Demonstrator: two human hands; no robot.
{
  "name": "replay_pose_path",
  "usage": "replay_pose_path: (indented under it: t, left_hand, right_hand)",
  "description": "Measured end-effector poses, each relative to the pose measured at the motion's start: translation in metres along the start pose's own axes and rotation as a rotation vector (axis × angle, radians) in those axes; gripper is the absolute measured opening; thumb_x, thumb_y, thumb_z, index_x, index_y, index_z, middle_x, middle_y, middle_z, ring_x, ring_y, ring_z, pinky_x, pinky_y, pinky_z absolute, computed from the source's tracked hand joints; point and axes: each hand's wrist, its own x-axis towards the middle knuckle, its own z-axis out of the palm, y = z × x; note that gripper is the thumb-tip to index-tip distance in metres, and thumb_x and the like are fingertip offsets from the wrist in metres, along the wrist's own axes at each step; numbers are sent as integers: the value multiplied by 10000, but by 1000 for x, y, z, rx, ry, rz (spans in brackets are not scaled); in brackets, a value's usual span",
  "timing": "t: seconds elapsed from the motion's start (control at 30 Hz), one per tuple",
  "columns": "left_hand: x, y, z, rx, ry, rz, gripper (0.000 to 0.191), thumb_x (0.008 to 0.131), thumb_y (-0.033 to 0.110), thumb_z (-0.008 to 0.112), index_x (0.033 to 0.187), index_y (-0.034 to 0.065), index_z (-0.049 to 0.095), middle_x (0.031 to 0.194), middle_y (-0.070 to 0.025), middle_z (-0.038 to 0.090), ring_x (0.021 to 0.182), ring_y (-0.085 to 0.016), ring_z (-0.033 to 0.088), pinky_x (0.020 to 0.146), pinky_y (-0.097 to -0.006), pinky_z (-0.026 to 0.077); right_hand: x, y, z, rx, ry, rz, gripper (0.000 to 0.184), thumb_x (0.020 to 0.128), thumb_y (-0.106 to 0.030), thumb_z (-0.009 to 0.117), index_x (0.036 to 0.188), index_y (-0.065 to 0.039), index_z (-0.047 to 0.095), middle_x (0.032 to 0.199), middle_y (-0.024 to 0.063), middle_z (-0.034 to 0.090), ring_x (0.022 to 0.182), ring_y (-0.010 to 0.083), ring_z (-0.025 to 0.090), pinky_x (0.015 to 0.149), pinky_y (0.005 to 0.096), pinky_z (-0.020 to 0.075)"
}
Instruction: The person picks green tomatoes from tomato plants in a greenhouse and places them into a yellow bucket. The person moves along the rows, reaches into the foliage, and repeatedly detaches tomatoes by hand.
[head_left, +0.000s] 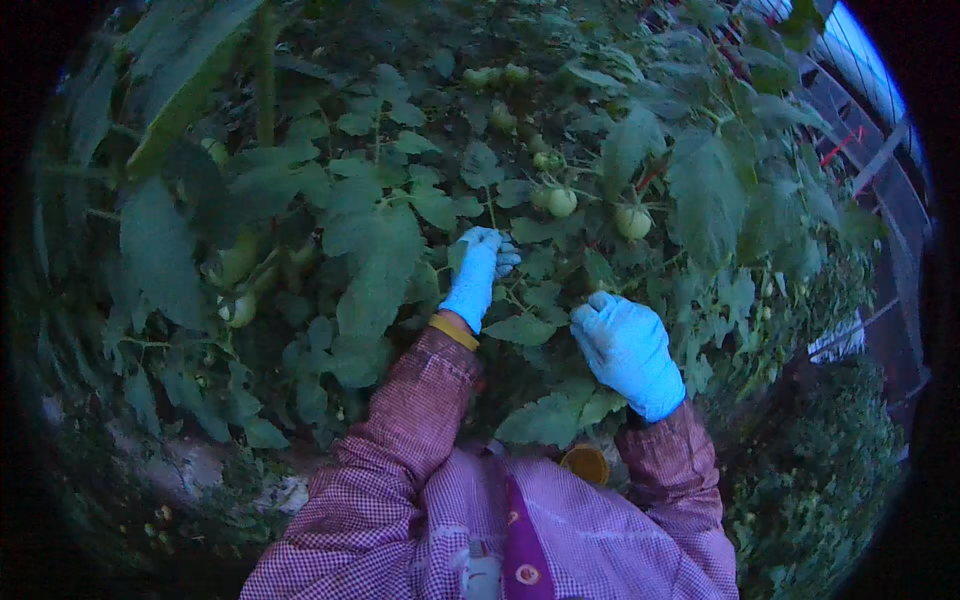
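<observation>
Tomato plants fill the space before me. My left hand (484, 274), in a light blue glove, is curled among the leaves. A thin leafy shoot (491, 206) rises right at its fingertips and looks pinched there. My right hand (630, 356), gloved the same way, is lower and to the right, with its fingers curled in and the back of the hand towards me. Whether it grips a stem is hidden. Green tomatoes, one round (561, 202) and one larger (633, 221), hang above my hands. Below them spreads a broad tomato leaf (544, 421).
More green tomatoes (238, 309) hang at the left behind large leaves. A thick upright stem (265, 82) stands at the upper left. A yellowish round object (586, 465), perhaps a container, shows beside my shirt. Dark sheeting (896, 247) and red ties (844, 146) line the right side.
</observation>
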Motion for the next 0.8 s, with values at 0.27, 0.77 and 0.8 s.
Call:
replay_pose_path:
  t: [0.27,0.77,0.8]
  left_hand:
    - [-3,-15,-9,-58,221,111,143,877,213,567,948,92,594,706,32,489,519,-63,343,499,-229,321]
    - [-253,7,-138,464,153,-65,119,883,188,588,871,77,547,843,-63,593,719,-194,571,663,-350,472]
    - [-279,7,-157,598,180,-171,135,882,195,590,898,65,557,837,-70,600,711,-201,584,640,-360,475]
  right_hand:
    - [-3,13,15,53,61,12,68,752,-138,573,797,-88,582,751,103,540,681,286,600,533,411,475]
    - [8,21,41,194,212,-85,91,717,-148,571,735,-62,596,680,104,527,597,257,595,447,380,452]
    - [6,22,42,217,287,-82,91,716,-148,572,733,-62,596,680,105,528,597,257,595,447,379,452]
